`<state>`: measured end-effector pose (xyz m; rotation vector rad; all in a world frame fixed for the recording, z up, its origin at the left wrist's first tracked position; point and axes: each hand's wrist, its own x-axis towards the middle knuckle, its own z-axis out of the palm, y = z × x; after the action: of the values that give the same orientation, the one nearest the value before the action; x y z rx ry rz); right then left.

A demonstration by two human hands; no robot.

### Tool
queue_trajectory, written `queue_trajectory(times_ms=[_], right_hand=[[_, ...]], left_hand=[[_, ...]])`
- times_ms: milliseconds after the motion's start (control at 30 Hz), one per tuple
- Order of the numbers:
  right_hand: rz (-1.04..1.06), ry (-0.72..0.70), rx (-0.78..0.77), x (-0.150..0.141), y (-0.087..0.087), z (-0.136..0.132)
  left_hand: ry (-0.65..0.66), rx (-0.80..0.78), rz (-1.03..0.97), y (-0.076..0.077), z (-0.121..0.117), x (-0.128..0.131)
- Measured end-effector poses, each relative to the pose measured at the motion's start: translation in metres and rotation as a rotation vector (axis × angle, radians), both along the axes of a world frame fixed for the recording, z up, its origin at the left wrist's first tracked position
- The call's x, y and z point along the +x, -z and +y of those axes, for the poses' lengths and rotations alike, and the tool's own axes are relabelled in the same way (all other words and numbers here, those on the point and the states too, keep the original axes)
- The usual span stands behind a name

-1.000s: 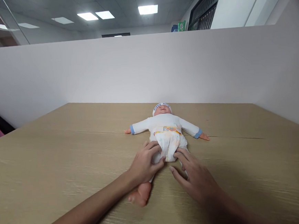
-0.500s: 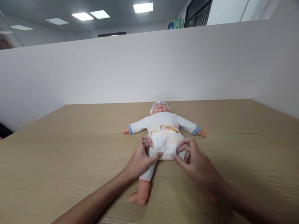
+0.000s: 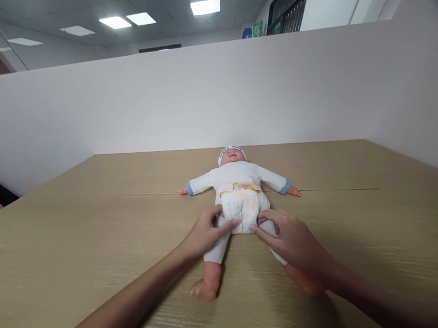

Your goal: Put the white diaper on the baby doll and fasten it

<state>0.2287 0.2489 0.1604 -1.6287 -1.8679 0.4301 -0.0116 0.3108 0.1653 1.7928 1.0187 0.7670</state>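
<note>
Both your left hand (image 3: 204, 234) and right hand (image 3: 299, 236) at the leg edges of the white diaper (image 3: 241, 206), thumbs partly spread from bent fingers, can't tell if either pinches, diaper over hips of doll (image 3: 237, 173), face-up on table (image 3: 95, 224)

I get moderate light from ceiling panels (image 3: 205, 7), which burn out to white. Soft shadows lie on the table (image 3: 95, 234) by the left forearm (image 3: 138, 294) and right forearm (image 3: 360, 289), the latter blurred; my top right corner is dark.
</note>
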Motion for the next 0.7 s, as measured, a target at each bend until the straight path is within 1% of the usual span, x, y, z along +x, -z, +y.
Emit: queue_trajectory(times_ms=[100,200,267,333,400,433,500,567,633,700], right_hand=[[0.141,0.024,-0.025,-0.004,0.005,0.005],[0.324,0.028,-0.107,-0.003,0.010,0.011],[0.404,0.041,-0.169,0.001,0.012,0.015],[0.431,0.043,-0.205,0.005,0.014,0.017],[0.396,0.057,-0.184,0.008,0.014,0.015],[0.358,0.076,-0.137,0.009,0.014,0.014],[0.266,0.115,0.018,0.009,0.014,0.011],[0.198,0.120,0.169,0.007,0.015,0.008],[0.164,0.081,0.243,0.007,0.018,0.005],[0.143,0.042,0.278,0.010,0.024,0.002]], left_hand=[[0.092,-0.197,-0.183,0.001,0.006,-0.003],[0.116,-0.358,-0.301,0.005,0.011,-0.007],[0.111,-0.409,-0.360,0.009,0.013,-0.008],[0.084,-0.396,-0.387,0.013,0.013,-0.008],[0.044,-0.340,-0.394,0.018,0.013,-0.007],[0.023,-0.313,-0.397,0.019,0.012,-0.006],[-0.019,-0.263,-0.393,0.022,0.011,-0.004],[-0.070,-0.218,-0.368,0.024,0.010,-0.004],[-0.130,-0.166,-0.324,0.025,0.008,-0.005],[-0.181,-0.093,-0.273,0.025,0.004,-0.009]])
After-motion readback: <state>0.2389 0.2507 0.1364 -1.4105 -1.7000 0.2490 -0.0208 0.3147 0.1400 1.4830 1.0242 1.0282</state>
